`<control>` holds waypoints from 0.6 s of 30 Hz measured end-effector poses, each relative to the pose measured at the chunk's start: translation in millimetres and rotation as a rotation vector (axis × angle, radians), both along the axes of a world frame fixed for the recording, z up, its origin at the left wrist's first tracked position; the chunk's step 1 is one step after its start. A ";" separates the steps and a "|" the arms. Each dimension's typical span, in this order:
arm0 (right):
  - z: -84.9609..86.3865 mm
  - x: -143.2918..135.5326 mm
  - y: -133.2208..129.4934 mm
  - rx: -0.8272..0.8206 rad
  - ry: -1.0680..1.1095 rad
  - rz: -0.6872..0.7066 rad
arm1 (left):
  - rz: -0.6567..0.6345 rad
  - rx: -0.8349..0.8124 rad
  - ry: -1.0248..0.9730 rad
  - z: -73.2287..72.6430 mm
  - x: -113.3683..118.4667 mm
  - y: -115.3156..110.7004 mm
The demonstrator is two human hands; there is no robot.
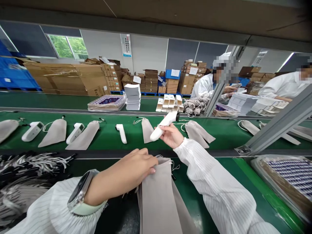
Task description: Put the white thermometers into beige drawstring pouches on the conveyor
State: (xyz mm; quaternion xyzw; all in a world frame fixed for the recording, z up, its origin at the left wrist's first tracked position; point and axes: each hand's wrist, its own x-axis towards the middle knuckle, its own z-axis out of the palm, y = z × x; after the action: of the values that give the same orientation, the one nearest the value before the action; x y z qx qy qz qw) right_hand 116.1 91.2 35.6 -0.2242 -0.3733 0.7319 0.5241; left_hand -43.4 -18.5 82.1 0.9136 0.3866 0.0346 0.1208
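Observation:
My right hand [172, 135] grips a white handheld infrared thermometer [163, 125] above the green belt, its dark tip pointing up and right. Below, my left hand [140, 165] pinches the top edge of a grey drawstring pouch [159, 198], which hangs over the near edge with more pouches behind it. On the belt lie another white thermometer [121, 133] and a grey pouch [147, 130] close to my right hand. Two overlapping pouches [198, 133] rest to its right. Farther left, more thermometers [32, 131] lie beside pouches [54, 132].
A heap of pouches with cords [21, 195] lies at the lower left. At the right sits a plastic-wrapped tray of batteries [290, 175]. A metal post [270, 123] crosses the belt. Beyond are a paper stack [133, 97], white boxes [169, 102] and two co-workers in white [203, 86].

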 end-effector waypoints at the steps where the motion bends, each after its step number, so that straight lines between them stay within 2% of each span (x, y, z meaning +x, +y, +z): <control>1: 4.6 1.6 -2.8 0.041 -0.018 -0.013 | 0.013 -0.030 -0.037 2.0 0.9 2.0; 4: 21.0 7.4 -14.2 0.245 -0.085 0.039 | 0.079 -0.117 -0.145 4.0 0.7 8.0; 7: 32.2 8.7 -25.4 0.371 -0.134 0.079 | 0.129 -0.117 -0.242 3.1 -2.1 12.1; 10: 34.8 6.7 -29.6 0.372 -0.153 0.057 | 0.144 -0.069 -0.311 2.3 -3.3 13.6; 14: 33.8 5.7 -27.8 0.332 -0.091 -0.026 | 0.095 -0.109 -0.354 -0.4 -0.8 13.7; 18: 30.9 1.8 -30.4 0.343 -0.113 0.009 | 0.109 -0.093 -0.407 -4.5 3.0 14.1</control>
State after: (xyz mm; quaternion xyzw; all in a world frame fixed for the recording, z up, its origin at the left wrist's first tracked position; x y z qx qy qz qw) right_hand 117.9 60.7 66.5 -0.1706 -0.5222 0.6462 0.5297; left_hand -40.3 -4.4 77.5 0.8591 0.4042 0.2070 0.2361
